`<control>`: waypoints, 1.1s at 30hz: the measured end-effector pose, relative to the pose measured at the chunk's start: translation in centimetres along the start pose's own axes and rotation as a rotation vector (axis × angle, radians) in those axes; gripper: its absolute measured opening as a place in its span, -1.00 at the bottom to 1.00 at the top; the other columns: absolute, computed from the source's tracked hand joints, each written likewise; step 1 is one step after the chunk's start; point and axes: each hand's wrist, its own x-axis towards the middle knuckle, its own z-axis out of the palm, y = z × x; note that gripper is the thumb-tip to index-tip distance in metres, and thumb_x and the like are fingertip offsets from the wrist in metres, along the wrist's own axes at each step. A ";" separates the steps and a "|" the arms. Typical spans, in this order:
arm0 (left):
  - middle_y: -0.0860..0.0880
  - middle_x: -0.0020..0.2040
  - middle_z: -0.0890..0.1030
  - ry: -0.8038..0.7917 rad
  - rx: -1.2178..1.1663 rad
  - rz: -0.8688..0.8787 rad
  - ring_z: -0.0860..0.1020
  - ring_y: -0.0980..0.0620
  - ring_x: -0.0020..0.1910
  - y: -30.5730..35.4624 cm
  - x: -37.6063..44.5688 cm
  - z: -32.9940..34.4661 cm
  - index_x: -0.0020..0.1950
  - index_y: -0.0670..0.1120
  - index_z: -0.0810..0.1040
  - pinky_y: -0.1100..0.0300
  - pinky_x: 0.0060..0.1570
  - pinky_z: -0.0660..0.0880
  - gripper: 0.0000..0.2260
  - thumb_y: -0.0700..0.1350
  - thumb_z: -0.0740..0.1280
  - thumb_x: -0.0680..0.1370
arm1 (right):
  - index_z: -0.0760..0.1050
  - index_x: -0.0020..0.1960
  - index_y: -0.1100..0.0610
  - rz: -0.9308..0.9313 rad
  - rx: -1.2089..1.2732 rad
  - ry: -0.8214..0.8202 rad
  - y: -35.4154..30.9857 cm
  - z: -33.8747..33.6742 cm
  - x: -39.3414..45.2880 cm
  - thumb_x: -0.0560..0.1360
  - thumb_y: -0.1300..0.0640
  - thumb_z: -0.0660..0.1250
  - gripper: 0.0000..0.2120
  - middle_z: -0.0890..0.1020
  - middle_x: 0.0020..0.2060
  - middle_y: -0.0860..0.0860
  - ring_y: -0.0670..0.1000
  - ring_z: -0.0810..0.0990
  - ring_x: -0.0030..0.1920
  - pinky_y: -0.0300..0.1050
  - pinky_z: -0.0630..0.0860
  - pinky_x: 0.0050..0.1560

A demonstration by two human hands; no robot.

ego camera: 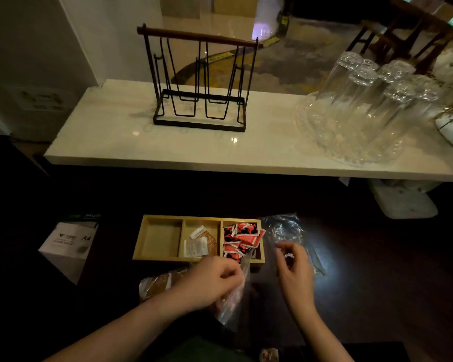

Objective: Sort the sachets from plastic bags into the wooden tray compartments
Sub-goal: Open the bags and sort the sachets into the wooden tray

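Single head-mounted wide-angle view, facing forward and steeply down from close above a dark work surface. The wooden tray (198, 238) sits low centre, a pale counter (131, 142) crosses mid-frame, and forearms enter from the bottom edge.

Red-and-black sachets (242, 239); pale wooden tray (162, 217).

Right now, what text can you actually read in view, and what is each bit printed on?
"A4": on the white box left of the wooden tray.
"Mul": cut-off lettering on the box's dark top edge.
Smaller print on the box: blurred.
Red sachets and white sachets: print too small to read.
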 end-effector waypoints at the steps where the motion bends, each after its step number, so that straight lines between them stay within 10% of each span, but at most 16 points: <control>1: 0.08 -0.39 0.52 -0.010 -0.174 -0.022 0.52 0.22 -0.43 0.3 -0.3 -0.5 -0.29 0.04 0.48 0.24 -0.34 0.51 -0.79 -0.11 0.28 0.56 | 0.48 -0.12 -0.11 -0.021 0.083 -0.020 -1.4 0.2 -0.2 0.51 0.17 0.32 -0.83 0.58 -0.19 -0.05 0.03 0.55 -0.25 -0.12 0.48 -0.29; 4: 0.03 -0.36 0.57 -0.007 -0.645 -0.035 0.57 0.09 -0.37 0.7 -1.0 -2.0 -0.24 -0.11 0.55 0.21 -0.35 0.53 -0.86 -0.19 0.32 0.53 | 0.47 -0.16 -0.09 -0.112 0.302 -0.103 -5.9 0.6 -0.6 0.47 -0.01 0.30 -0.96 0.57 -0.28 -0.06 -0.02 0.52 -0.34 -0.10 0.45 -0.33; 10: -0.15 -0.21 0.61 0.290 -0.859 0.019 0.59 -0.02 -0.23 0.6 -0.6 -3.8 -0.34 -0.06 0.58 0.25 -0.26 0.54 -0.90 -0.15 0.42 0.38 | 0.54 0.00 -0.07 -0.304 0.139 -0.415 -12.0 2.1 -1.0 0.35 0.02 0.44 -0.77 0.61 -0.20 -0.13 -0.11 0.59 -0.19 -0.19 0.55 -0.17; 17: -0.12 -0.25 0.64 0.393 -0.879 0.004 0.62 -0.01 -0.28 0.1 -1.1 -4.8 -0.27 -0.12 0.52 0.18 -0.31 0.56 -0.82 -0.03 0.43 0.31 | 0.61 0.04 0.06 -0.302 -0.024 -0.454 -14.2 2.9 0.1 0.29 0.18 0.56 -0.66 0.65 -0.25 -0.11 -0.25 0.61 -0.22 -0.44 0.49 -0.20; 25: -0.06 -0.30 0.62 0.369 -0.957 0.031 0.62 0.06 -0.30 0.1 -1.7 -5.4 -0.12 -0.25 0.51 0.25 -0.33 0.58 -0.76 -0.07 0.36 0.39 | 0.63 -0.01 0.22 0.034 0.259 -0.602 -15.0 2.6 1.3 0.47 0.29 0.37 -0.88 0.69 -0.23 0.18 0.02 0.66 -0.27 -0.18 0.58 -0.27; 33: -0.07 -0.37 0.51 0.532 -0.707 0.062 0.56 0.05 -0.35 1.0 -1.5 -5.8 -0.28 -0.22 0.46 0.26 -0.38 0.52 -0.77 -0.20 0.24 0.57 | 0.59 -0.12 0.05 -0.255 -0.100 -0.426 -15.9 4.1 1.1 0.49 0.12 0.36 -0.96 0.56 -0.38 -0.12 -0.18 0.55 -0.35 -0.29 0.50 -0.32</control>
